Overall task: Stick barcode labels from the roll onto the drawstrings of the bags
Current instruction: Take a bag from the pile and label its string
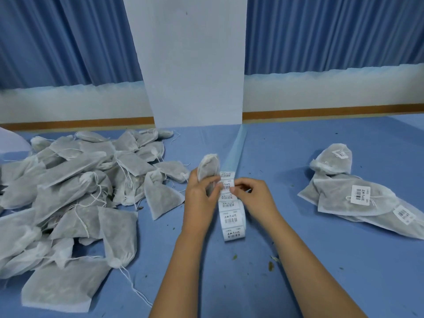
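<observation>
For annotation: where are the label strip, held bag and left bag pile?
label strip [230, 218]: head view, a printed label.
held bag [207, 167]: head view, its top end.
left bag pile [68, 191]: head view, a middle bag.

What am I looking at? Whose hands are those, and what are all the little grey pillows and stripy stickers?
There is no machine here, just a person working. The camera sits on the person's head and looks down, so you see their own two arms. The left hand grips one small grey bag. The right hand pinches a barcode label on the strip of labels that lies on the blue table. On the left lies a big pile of bags with white strings; I see no labels on them. On the right lies a small pile of bags that already carry labels.
</observation>
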Demonstrator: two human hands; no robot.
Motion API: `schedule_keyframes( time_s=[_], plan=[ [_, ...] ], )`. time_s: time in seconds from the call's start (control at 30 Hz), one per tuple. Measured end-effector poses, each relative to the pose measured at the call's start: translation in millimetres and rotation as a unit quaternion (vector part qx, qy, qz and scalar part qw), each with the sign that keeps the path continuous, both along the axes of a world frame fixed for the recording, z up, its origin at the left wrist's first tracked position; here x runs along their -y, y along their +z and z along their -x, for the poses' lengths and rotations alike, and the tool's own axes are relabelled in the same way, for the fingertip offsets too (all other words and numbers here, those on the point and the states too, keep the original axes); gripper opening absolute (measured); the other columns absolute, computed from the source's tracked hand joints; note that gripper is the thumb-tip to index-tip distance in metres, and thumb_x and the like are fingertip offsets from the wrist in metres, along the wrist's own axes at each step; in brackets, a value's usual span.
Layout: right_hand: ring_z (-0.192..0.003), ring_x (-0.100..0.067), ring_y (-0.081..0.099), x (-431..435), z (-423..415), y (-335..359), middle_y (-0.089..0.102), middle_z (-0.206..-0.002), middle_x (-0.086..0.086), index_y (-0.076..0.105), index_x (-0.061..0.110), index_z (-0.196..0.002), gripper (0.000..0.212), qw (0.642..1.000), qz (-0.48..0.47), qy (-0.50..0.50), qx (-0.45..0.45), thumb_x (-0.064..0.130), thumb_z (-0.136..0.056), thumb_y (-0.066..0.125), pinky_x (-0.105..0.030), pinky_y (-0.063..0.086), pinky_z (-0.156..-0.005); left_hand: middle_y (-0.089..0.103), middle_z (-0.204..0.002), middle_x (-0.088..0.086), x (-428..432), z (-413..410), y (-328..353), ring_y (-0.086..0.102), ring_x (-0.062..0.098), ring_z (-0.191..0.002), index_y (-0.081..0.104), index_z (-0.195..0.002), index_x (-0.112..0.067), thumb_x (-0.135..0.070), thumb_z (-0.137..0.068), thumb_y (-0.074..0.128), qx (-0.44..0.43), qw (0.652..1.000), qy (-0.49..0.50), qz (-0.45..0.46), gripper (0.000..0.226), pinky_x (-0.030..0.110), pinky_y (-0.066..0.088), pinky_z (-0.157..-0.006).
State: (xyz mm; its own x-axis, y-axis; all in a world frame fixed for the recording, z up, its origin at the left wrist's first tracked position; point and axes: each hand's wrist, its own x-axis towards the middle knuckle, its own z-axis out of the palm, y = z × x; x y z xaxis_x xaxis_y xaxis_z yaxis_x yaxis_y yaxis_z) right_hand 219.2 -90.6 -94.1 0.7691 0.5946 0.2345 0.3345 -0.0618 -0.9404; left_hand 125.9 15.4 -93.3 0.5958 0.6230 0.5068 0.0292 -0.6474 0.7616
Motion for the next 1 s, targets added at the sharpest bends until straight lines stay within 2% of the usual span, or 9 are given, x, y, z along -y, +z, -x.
schedule_keyframes(
  time_s=[0.13,0.23,0.3,0.37,0.47,0.53,0.67,0.8,1.0],
  plan=[
    [-0.063,0.001,0.049,0.1,1.9,2.8,0.06,-0.075,0.002,0.069,0.01,-0.092,0.012,0.998,0.02,0.027,0.06,0.001,-0.086,0.064,-0.006,0.038,-0.063,0.048,-0.117,-0.002,-3.5,-0.6,-0.9,0.05,0.013,-0.113,0.073,-0.109,-0.011,-0.007,-0.086,0.071,-0.01,0.999,-0.027,-0.021,0.023,0.021,0.04,-0.1],
    [-0.064,0.004,0.049,2.3,1.5,3.5,0.059,-0.076,0.004,0.068,0.011,-0.092,0.012,0.995,0.036,0.032,0.09,0.001,-0.087,0.063,-0.008,0.039,-0.065,0.048,-0.118,-0.005,-3.5,0.3,-2.2,0.05,0.006,-0.109,0.074,-0.108,-0.01,-0.006,-0.086,0.071,-0.005,0.998,-0.029,-0.051,0.023,0.008,0.037,-0.097],
    [-0.065,0.003,0.049,3.4,1.2,4.0,0.058,-0.075,0.007,0.066,0.014,-0.087,0.013,0.992,0.048,0.038,0.115,0.001,-0.088,0.061,-0.01,0.038,-0.065,0.049,-0.118,-0.008,-3.5,0.7,-2.4,0.049,-0.001,-0.107,0.074,-0.107,-0.01,-0.008,-0.086,0.071,0.003,0.997,-0.037,-0.071,0.021,0.004,0.036,-0.095],
    [-0.066,0.002,0.05,4.2,1.8,5.6,0.055,-0.073,0.013,0.063,0.02,-0.085,0.018,0.988,0.056,0.043,0.139,0.002,-0.088,0.061,-0.012,0.037,-0.066,0.051,-0.117,-0.009,-4.0,1.5,-2.2,0.049,-0.004,-0.105,0.075,-0.105,-0.011,-0.011,-0.086,0.071,0.009,0.996,-0.042,-0.082,0.019,0.007,0.039,-0.094],
    [-0.073,-0.01,0.05,4.8,1.2,7.6,0.051,-0.074,0.014,0.065,0.013,-0.089,0.01,0.979,0.087,0.046,0.177,0.004,-0.089,0.06,-0.025,0.042,-0.072,0.054,-0.114,-0.01,-4.3,2.6,-2.0,0.052,-0.003,-0.102,0.076,-0.102,-0.011,-0.012,-0.086,0.072,0.016,0.995,-0.036,-0.091,0.017,0.015,0.045,-0.092],
    [-0.073,-0.013,0.049,5.6,1.2,8.7,0.052,-0.076,0.01,0.065,0.011,-0.09,0.008,0.974,0.101,0.049,0.196,0.006,-0.09,0.059,-0.028,0.041,-0.072,0.055,-0.112,-0.011,-3.8,3.9,-1.5,0.053,-0.003,-0.1,0.077,-0.1,-0.011,-0.012,-0.086,0.071,0.016,0.995,-0.037,-0.096,0.015,0.014,0.046,-0.088],
    [-0.072,-0.012,0.048,8.3,2.4,10.4,0.053,-0.077,0.008,0.064,0.013,-0.089,0.009,0.974,0.101,0.053,0.194,0.006,-0.091,0.059,-0.022,0.038,-0.069,0.056,-0.113,-0.009,-0.1,6.3,-0.6,0.049,-0.006,-0.097,0.076,-0.101,-0.008,-0.011,-0.088,0.07,0.012,0.99,-0.032,-0.134,0.014,0.002,0.037,-0.084],
    [-0.07,-0.011,0.047,8.4,5.7,11.1,0.051,-0.075,0.011,0.065,0.01,-0.092,0.009,0.976,0.101,0.05,0.188,0.003,-0.09,0.058,-0.02,0.037,-0.068,0.058,-0.122,0.001,5.5,9.7,-0.6,0.047,-0.006,-0.105,0.072,-0.112,-0.006,-0.006,-0.087,0.07,0.035,0.986,-0.028,-0.159,0.025,0.003,0.036,-0.091],
    [-0.069,-0.007,0.046,9.7,8.5,10.0,0.059,-0.084,0.003,0.068,0.007,-0.098,0.013,0.978,0.108,0.055,0.173,0.004,-0.09,0.057,-0.021,0.037,-0.07,0.061,-0.12,0.003,5.7,13.2,-1.9,0.052,-0.002,-0.103,0.075,-0.104,-0.005,-0.004,-0.086,0.07,0.04,0.984,-0.028,-0.17,0.019,0.006,0.04,-0.089]
  ],
)
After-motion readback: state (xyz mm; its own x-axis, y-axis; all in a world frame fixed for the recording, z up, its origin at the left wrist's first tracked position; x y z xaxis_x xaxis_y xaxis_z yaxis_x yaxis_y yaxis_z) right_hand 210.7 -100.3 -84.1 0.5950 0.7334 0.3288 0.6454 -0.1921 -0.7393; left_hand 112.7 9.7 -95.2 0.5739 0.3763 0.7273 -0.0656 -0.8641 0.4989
